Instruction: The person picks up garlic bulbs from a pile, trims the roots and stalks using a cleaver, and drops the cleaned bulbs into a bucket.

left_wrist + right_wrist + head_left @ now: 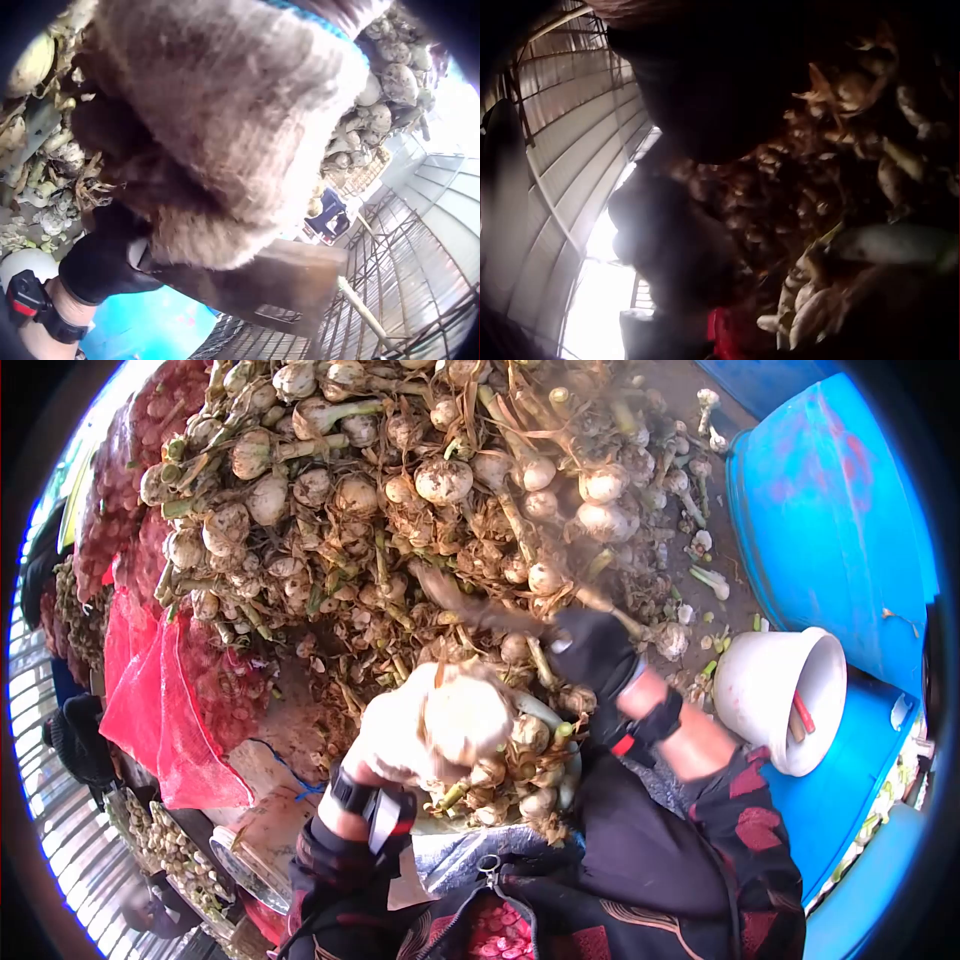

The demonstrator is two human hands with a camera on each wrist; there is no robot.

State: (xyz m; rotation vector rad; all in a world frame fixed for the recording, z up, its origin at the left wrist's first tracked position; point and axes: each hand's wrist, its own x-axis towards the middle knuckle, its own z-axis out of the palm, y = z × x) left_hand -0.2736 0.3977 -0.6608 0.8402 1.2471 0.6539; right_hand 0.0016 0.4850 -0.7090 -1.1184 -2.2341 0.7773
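Note:
My left hand (395,735), in a pale fuzzy glove, is over the near edge of the garlic heap (400,490); a bright rounded shape at its fingers is too washed out to identify. In the left wrist view this glove (232,127) fills the upper middle, its fingertips hidden. To its right, my black-gloved right hand (595,655) grips a broad brown blade (262,289), blurred in the head view. Garlic bulbs with stems (530,735) lie just below and between the hands. The right wrist view is dark and blurred.
A white bucket (750,685) with a red-handled item inside lies tilted at the right, beside blue tubs (830,510). Red mesh sacks (160,700) are at the left. Loose bulbs and trimmings (705,580) are scattered on the floor near the tubs.

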